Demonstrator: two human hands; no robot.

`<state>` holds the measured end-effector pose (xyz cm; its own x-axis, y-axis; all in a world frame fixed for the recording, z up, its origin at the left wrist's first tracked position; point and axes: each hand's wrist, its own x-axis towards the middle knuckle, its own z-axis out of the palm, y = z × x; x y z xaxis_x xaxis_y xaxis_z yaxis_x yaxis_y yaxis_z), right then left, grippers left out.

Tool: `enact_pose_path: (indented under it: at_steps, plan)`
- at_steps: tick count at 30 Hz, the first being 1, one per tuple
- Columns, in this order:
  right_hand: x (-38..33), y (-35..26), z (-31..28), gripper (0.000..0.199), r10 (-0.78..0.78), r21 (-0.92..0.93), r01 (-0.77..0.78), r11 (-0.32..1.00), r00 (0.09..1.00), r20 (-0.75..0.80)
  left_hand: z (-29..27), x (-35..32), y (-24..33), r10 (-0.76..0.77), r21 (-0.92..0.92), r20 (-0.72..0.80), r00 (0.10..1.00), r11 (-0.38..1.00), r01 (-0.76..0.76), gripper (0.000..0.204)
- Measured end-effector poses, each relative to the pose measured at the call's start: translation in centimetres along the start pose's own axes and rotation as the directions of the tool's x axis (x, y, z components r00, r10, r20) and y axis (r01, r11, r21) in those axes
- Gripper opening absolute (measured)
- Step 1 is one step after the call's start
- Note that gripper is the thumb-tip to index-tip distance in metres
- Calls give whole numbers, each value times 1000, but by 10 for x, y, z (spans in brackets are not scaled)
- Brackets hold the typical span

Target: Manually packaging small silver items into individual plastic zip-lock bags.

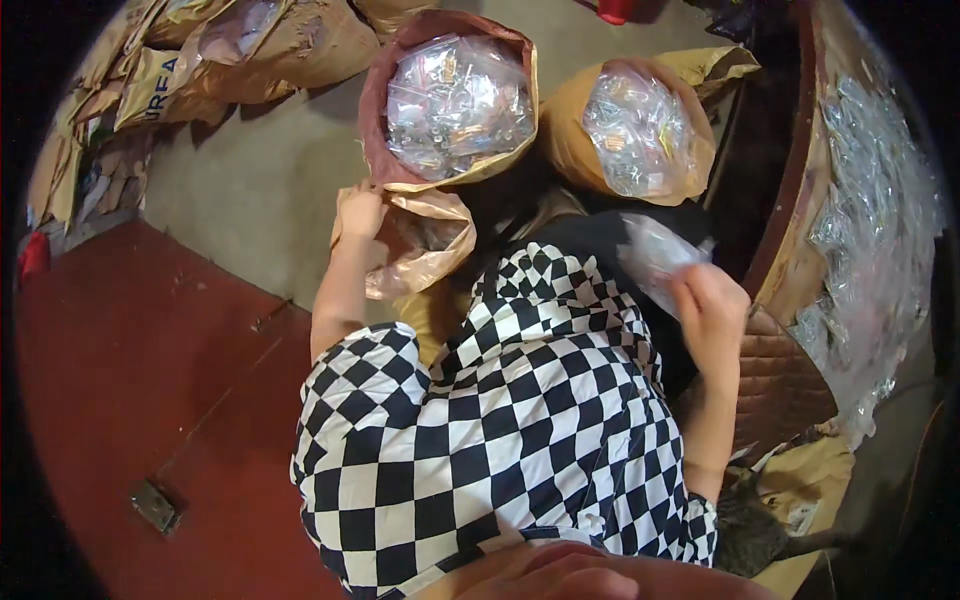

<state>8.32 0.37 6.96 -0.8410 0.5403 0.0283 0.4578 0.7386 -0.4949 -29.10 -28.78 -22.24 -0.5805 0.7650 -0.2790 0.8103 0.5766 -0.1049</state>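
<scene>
Left grip (pixel 360 212): fingers closed, pinching the near-left rim of the small bag (pixel 395 280). Likely reason: the bag looks soft and would probably fold in if let go; one held edge keeps its mouth up and spread. Can't tell if those fingers also touch the big sack (pixel 373 140) just behind.

Right grip (pixel 708 310): thumb and fingers shut on one end of a clear packet (pixel 655 262), rest of it sticking out ahead, up and left. End hold probably leaves the free end clear of the fingers. It's blurred; can't tell if it's one packet or several together.

Packet is in the air over the dark cloth at the lap, between the small bag and the heap (pixel 870 220) of similar clear stuff on the surface (pixel 792 240) at right. Heap sits on the right-hand side, so supply is presumably within short reach of that arm.

Big sack and the second sack (pixel 570 125) stand in front, mouths open toward the wearer, both full of clear packets. Second one leans a bit right. Rims look rolled or folded back, likely to keep the mouths wide. Small bag sits nearer than both, on the left, so each arm has its own side. Its contents: something shiny, too dark to tell.
</scene>
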Motion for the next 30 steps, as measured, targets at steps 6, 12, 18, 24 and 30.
enact_pose_path:
  at_steps: [6,12,18,24,30]
  plan:
    - [73,-46,62,10,-547,209,505,837,781,301,-11,39,11,320,34,195,927,943,-332,13]
    - [108,-97,148,8,-784,302,728,615,606,135,-25,41,9,408,-11,107,907,912,-410,10]
    - [70,-71,177,13,-704,121,702,702,658,267,-20,31,16,458,-55,77,886,889,-455,8]
    - [41,-9,97,30,-474,-29,518,855,803,362,-9,32,17,409,-6,109,906,912,-410,9]
    - [-57,37,32,20,167,-1,-167,986,985,-33,2,32,29,276,-675,71,959,721,-158,17]
